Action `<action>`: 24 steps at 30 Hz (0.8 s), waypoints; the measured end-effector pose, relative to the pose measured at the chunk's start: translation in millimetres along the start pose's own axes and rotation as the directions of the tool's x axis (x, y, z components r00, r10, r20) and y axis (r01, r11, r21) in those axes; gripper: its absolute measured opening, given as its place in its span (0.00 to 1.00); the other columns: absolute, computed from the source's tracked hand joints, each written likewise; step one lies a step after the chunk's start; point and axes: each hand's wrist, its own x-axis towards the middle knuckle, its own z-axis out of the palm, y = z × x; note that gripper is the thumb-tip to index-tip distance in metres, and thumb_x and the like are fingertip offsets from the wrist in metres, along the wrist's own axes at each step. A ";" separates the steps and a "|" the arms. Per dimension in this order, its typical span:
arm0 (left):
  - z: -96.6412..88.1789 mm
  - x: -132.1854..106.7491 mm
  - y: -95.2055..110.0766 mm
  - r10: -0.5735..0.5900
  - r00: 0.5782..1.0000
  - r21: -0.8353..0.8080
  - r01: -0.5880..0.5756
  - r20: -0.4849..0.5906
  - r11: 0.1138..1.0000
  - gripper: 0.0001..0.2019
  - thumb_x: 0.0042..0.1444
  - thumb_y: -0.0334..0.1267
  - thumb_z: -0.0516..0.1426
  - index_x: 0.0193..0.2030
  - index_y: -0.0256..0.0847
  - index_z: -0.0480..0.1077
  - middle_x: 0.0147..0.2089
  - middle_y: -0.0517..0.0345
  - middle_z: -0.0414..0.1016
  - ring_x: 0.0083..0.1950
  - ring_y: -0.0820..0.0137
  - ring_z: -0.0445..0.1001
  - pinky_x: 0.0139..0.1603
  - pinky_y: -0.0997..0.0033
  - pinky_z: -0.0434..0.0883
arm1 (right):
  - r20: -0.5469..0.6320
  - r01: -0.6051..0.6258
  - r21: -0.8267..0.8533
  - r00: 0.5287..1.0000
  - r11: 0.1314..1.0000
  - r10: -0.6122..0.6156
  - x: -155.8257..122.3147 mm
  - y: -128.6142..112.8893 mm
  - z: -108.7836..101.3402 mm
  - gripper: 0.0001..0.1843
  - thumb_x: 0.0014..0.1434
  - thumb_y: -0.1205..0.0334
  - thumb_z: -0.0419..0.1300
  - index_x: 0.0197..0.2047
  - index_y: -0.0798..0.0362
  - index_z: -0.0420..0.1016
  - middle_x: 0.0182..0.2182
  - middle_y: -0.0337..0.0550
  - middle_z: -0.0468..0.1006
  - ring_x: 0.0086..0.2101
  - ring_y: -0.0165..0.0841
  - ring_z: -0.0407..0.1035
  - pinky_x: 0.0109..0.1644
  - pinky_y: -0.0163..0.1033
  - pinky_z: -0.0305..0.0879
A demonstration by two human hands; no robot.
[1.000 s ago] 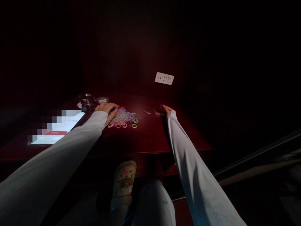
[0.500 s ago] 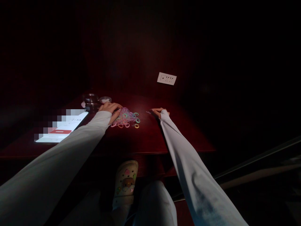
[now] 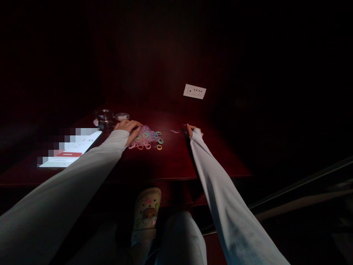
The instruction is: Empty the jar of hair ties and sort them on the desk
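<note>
A pile of small pastel elastic hair ties [image 3: 150, 135] lies on the dark red table, with several thicker rings around its front and right edges. My left hand [image 3: 127, 127] rests at the pile's left side, fingers stretched and thumb apart, touching its edge. To the right of the pile, a small purple piece [image 3: 174, 131], perhaps a hair tie, lies by itself on the wood. Just beyond it is my right hand [image 3: 193, 131], apart from that piece, its fingers loosely extended with nothing visible in them. The sleeve hides part of this hand.
Behind my left hand stand a clear jar [image 3: 104, 117] and a round lid [image 3: 122, 116]. A lit phone [image 3: 74, 149] lies at the left. On the back panel is a white power socket [image 3: 194, 91]. The table's front edge [image 3: 165, 179] runs above my clog [image 3: 147, 211].
My right hand has let go of the small purple piece and drawn back to the right, leaving it on the table. My left hand stays at the pile.
</note>
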 end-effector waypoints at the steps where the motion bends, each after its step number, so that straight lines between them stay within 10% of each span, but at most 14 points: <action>1: -1.0 0.2 -0.1 0.002 1.000 -0.001 -0.002 0.004 1.000 0.15 0.69 0.45 0.47 0.50 0.48 0.73 0.61 0.58 0.78 0.60 0.55 0.69 0.61 0.53 0.65 | -0.012 -0.017 -0.043 1.000 0.999 0.017 -0.2 -0.3 -2.9 0.24 0.71 0.45 0.50 0.49 0.43 0.86 0.51 0.45 0.82 0.58 0.47 0.63 0.67 0.57 0.48; 9: -2.5 -0.2 1.1 -0.003 1.000 -0.010 0.003 0.015 1.000 0.16 0.70 0.45 0.46 0.52 0.48 0.73 0.61 0.56 0.77 0.59 0.55 0.69 0.60 0.53 0.64 | 0.032 0.021 -0.278 0.999 0.960 -0.012 -7.6 -8.2 -7.3 0.21 0.69 0.50 0.54 0.41 0.50 0.86 0.49 0.49 0.82 0.55 0.48 0.63 0.62 0.53 0.51; 24: -0.9 0.1 0.1 0.001 1.000 -0.044 -0.001 0.003 0.999 0.17 0.69 0.45 0.47 0.54 0.50 0.75 0.58 0.56 0.78 0.58 0.54 0.68 0.63 0.51 0.62 | 0.206 0.165 -0.189 0.970 0.968 -0.125 -15.8 -7.0 1.9 0.19 0.72 0.46 0.54 0.47 0.39 0.87 0.51 0.42 0.81 0.57 0.47 0.61 0.66 0.55 0.48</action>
